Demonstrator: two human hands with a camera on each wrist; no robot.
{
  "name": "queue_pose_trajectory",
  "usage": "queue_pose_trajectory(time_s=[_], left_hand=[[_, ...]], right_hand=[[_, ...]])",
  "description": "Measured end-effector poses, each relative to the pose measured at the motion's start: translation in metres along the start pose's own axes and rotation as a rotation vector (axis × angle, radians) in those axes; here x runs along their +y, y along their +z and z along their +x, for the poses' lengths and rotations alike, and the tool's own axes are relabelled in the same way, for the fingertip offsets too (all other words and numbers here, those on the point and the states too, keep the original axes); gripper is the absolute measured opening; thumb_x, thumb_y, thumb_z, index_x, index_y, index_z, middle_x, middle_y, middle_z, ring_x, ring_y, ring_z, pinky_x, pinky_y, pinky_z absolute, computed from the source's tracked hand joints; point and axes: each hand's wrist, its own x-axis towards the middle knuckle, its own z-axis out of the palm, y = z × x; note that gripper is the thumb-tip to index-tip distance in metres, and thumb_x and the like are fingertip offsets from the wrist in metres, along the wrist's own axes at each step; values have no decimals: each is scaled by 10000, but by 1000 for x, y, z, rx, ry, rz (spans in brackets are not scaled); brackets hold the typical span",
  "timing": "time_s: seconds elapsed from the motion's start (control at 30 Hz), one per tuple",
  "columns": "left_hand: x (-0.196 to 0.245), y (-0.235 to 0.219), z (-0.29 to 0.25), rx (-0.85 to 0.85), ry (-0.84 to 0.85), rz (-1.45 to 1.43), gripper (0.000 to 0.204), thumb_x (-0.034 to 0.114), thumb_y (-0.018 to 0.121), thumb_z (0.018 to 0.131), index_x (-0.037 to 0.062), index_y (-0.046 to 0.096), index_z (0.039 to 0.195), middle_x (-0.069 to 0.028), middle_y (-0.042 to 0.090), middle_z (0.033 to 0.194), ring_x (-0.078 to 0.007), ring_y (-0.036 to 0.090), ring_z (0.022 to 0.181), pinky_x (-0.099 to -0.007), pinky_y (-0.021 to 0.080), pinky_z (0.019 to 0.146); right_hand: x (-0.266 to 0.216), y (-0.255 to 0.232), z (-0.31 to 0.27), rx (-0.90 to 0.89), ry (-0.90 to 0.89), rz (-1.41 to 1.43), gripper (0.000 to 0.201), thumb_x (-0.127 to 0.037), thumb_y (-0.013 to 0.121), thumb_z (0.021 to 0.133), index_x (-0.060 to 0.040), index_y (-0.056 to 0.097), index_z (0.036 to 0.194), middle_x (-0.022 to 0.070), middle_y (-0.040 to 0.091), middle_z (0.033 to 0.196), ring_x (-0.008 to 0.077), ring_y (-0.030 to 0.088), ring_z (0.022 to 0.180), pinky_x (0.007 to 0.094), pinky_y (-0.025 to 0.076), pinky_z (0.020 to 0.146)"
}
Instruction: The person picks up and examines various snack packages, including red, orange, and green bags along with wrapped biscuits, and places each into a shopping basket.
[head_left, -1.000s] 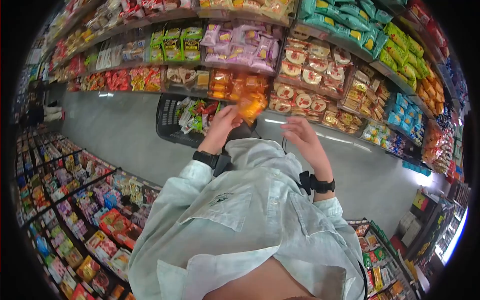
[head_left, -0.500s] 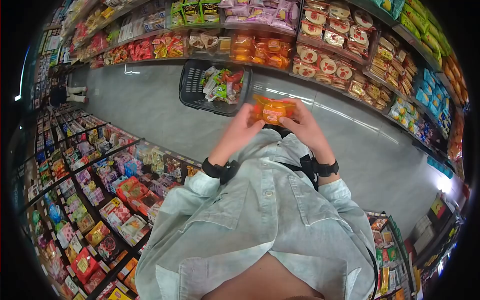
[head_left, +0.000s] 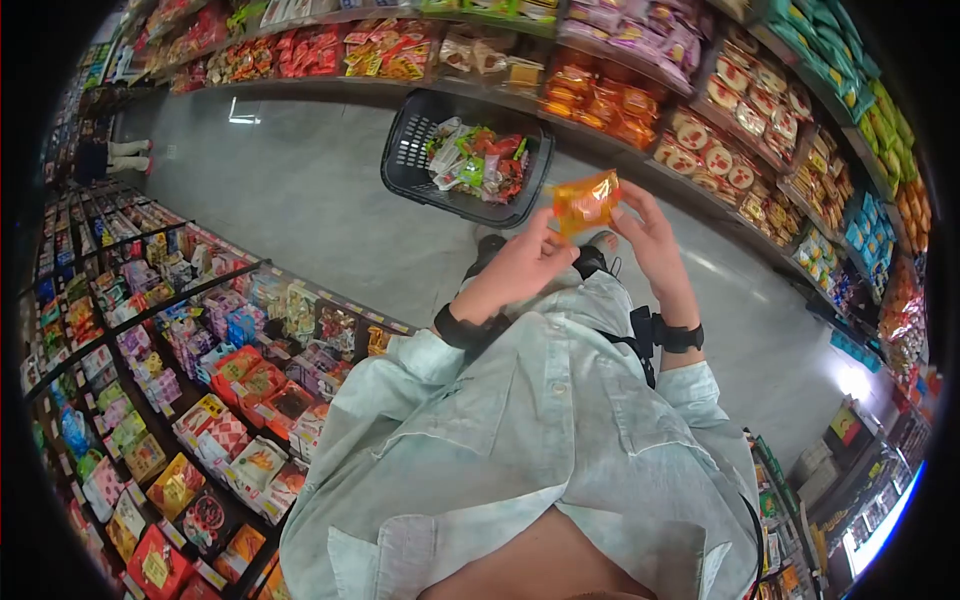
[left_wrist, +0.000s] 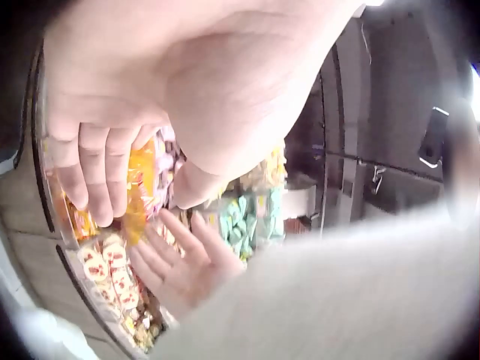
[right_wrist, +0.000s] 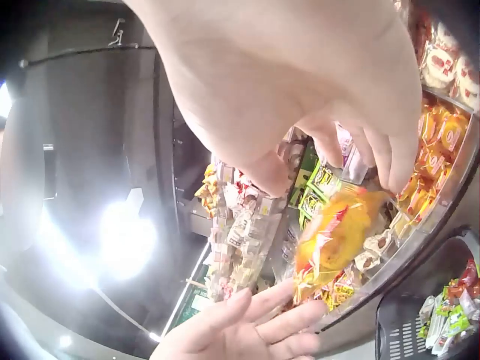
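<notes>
At 12 o'clock from the shirt (head_left: 520,420), the orange packet (head_left: 587,203) is touched by left hand (head_left: 522,264) (7 o'clock) and right hand (head_left: 655,242) (3 o'clock), both part-open; slippage could be caused by light fingertip contact.

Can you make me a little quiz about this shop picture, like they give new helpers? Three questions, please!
1. What colour is the packet between the left hand and right hand?
2. True or false: the basket on the floor has nothing in it.
3. What is worn on both wrists?
a) yellow ribbons
b) black bands
c) red mittens

Key: 1. Orange. 2. False; it holds small packs. 3. b
</notes>
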Motion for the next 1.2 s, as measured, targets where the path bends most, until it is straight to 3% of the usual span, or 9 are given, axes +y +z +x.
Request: queue_pose_trajectory(time_s=[0.13,0.3,0.47,0.67,0.7,0.73,0.93,1.1,1.2], left_hand=[[-23,-85,-12,126,62,-89,759,194,739,1003,10,319,1608,-114,742,1103,-155,713,948,-318,575,862],[-42,-169,-27,125,-35,-112,485,178,711,1022,27,526,1444,-106,730,1136,-164,698,976,-325,564,890],[-56,-193,-24,54,-75,-108,364,93,632,1059,24,546,1406,-88,718,1135,-170,691,1065,-318,536,982],[-48,-168,-12,-108,-132,0,349,107,636,1057,23,568,1388,-81,717,1150,-148,678,1062,-310,535,972],[-48,-159,-9,-102,-100,-16,349,197,698,1038,28,631,1335,-60,720,1099,-128,657,958,-305,537,889],[-48,-151,-5,-130,-104,8,346,198,698,1038,26,632,1332,-61,719,1098,-128,655,958,-305,537,891],[-15,-88,27,-197,-134,159,309,116,649,1051,14,613,1341,-66,714,1140,-136,675,1056,-297,527,953],[11,-14,59,-215,-138,254,311,120,664,1043,17,618,1333,-35,699,1115,-112,650,1030,-280,520,932],[22,37,81,-289,-120,314,317,149,685,1037,22,631,1323,-39,706,1090,-119,657,997,-291,532,904]], right_hand=[[-11,68,5,124,-52,-86,474,-208,654,1082,-30,546,1508,125,599,1499,201,563,1401,342,431,1148],[-19,96,-7,48,74,-163,389,-194,655,1073,-26,622,1423,82,666,1403,167,640,1267,317,469,1087],[-25,108,-22,49,79,-110,312,-169,624,1079,-35,651,1359,65,677,1347,164,642,1257,336,496,1064],[-15,99,-22,51,38,-70,280,-118,624,1075,-32,648,1341,61,680,1322,168,670,1188,329,505,1054],[-15,94,-23,39,33,-56,278,-114,624,1076,-31,646,1341,60,680,1318,168,669,1190,328,505,1057],[-14,86,-23,22,26,-42,276,-109,625,1076,-29,644,1340,60,680,1315,168,668,1191,328,505,1060],[-6,11,-27,24,32,-13,265,-107,617,1082,-20,636,1332,51,684,1313,152,648,1217,326,506,1070],[26,-60,-33,92,-7,72,273,-130,624,1080,-20,639,1329,40,692,1282,137,647,1201,310,509,1045],[33,-95,-50,179,-48,146,288,-195,676,1063,-10,673,1284,54,725,1157,143,677,1032,316,545,936]])
